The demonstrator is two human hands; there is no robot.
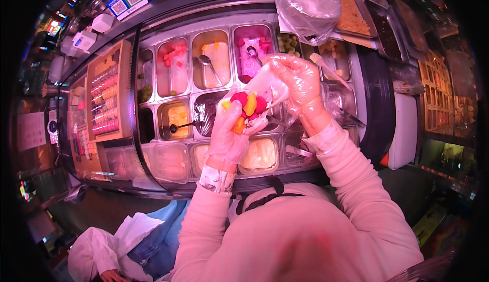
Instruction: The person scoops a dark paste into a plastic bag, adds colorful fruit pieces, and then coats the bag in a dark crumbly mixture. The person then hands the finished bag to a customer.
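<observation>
My left hand (230,137), in a clear glove, cups a thin whitish wrapper (272,86) with fruit chunks on it. Dark pink, yellow and orange pieces (249,104) sit heaped in the palm. Above and to the right, my gloved right hand (299,81) has its fingers closed on the wrapper's raised upper edge. Part of the wrapper's underside is hidden by my left hand. Both hands are over a counter of metal pans (193,96). Close to my right hand, a pale spatula (330,70) lies slanted over a pan.
Pans hold red cubes (175,60), yellow fruit with a spoon (206,63), pink fruit (254,42) and a cream filling (259,154). A plastic-covered bowl (308,7) stands at the far right. A wooden display tray (109,93) is at left; another person (127,246) is at lower left.
</observation>
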